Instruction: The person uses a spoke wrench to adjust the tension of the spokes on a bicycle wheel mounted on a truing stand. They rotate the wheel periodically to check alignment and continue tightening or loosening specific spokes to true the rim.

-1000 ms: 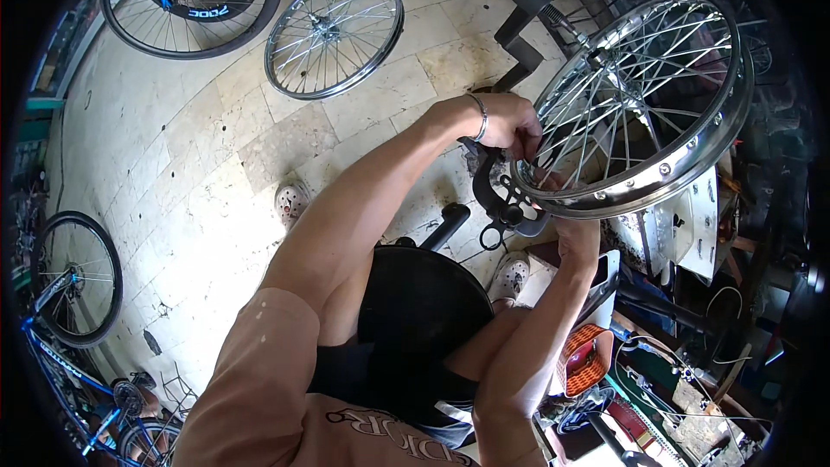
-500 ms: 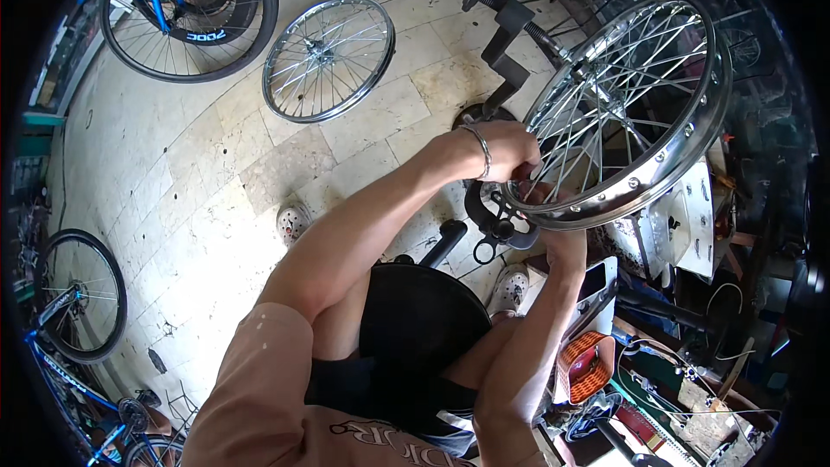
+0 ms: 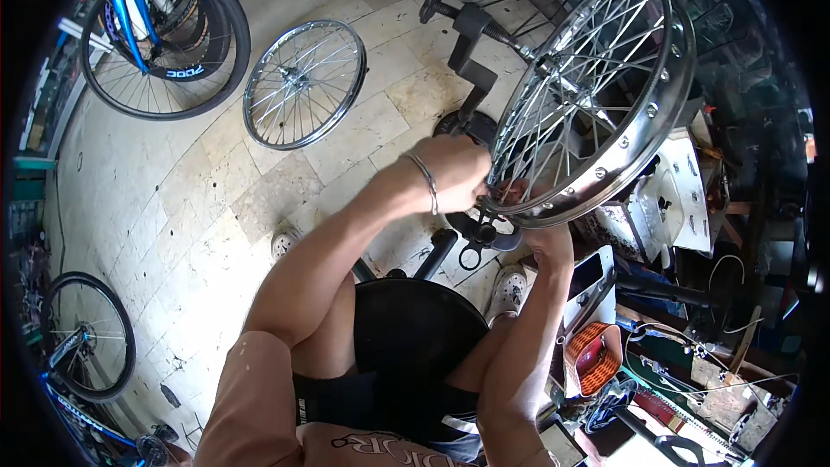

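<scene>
A chrome spoked bicycle wheel (image 3: 603, 175), bare of any tyre, stands tilted in a dark metal truing stand (image 3: 471, 78) to my right. At the rim's lower left edge is my left hand (image 3: 454, 171), closed, a bracelet on its wrist. Its fingertips meet the rim and spoke ends; whatever they pinch is hidden. From below, my right hand (image 3: 545, 242) reaches behind the rim and is closed around its near lower part. Some of its fingers show between the spokes, close to the left fingertips. The rim covers much of that hand.
Another chrome spoked wheel (image 3: 304, 85) lies on the tiled floor. Blue bicycles stand at left. A black round stool seat (image 3: 419, 320) is between my legs. At right are an orange basket (image 3: 595, 359), a phone (image 3: 586, 275), a white metal box (image 3: 670, 195) and a cluttered bench.
The whole view has shifted, so wheel and stand appear further left. My left hand has drawn slightly back and down along the rim; my right stays behind it.
</scene>
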Motion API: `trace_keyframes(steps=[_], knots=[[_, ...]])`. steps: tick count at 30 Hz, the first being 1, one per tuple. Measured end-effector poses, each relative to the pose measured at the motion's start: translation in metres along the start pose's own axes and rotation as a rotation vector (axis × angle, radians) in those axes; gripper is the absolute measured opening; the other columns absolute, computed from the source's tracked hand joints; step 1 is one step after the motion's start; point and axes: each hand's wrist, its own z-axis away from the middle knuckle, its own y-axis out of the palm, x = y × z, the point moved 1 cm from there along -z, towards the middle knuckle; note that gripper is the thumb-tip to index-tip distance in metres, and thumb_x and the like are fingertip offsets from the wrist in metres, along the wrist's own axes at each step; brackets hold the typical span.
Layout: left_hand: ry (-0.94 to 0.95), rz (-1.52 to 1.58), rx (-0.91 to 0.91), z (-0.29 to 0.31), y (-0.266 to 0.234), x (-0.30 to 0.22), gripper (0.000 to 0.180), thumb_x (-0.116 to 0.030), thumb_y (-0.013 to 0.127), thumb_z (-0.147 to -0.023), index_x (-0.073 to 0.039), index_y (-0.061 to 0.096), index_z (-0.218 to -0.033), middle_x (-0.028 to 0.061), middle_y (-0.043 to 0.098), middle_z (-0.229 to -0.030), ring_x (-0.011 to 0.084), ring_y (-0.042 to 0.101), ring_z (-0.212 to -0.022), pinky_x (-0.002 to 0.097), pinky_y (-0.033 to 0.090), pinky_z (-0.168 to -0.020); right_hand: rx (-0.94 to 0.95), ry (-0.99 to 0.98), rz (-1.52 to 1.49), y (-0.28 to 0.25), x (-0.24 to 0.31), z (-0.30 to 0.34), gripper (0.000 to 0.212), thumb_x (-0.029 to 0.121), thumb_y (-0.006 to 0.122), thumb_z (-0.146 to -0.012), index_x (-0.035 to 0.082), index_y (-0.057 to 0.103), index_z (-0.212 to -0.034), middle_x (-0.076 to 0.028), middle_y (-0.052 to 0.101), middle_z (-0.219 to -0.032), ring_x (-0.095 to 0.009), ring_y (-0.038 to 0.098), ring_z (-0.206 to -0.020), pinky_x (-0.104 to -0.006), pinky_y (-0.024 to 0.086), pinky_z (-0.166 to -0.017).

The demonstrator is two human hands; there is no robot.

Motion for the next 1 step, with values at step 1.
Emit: trace_keyframes(steps=[1], knots=[[-0.068, -0.222, 0.038, -0.0017, 0.0028, -0.0126, 0.017, -0.019, 0.069, -0.077, -0.005, 0.071, -0.086, 0.0186, 0.068, -0.087, 0.0375, 0.067, -0.086, 0.0403, 0.054, -0.077, -0.106, 0.013, -0.073, 0.0006, -0.002, 0.0022, 0.022, 0.011, 0.066, -0.083, 0.005, 0.068, -0.104, -0.008, 0.07, -0.09, -0.017, 0.063, -0.082, -0.0298, 0.049, -0.073]])
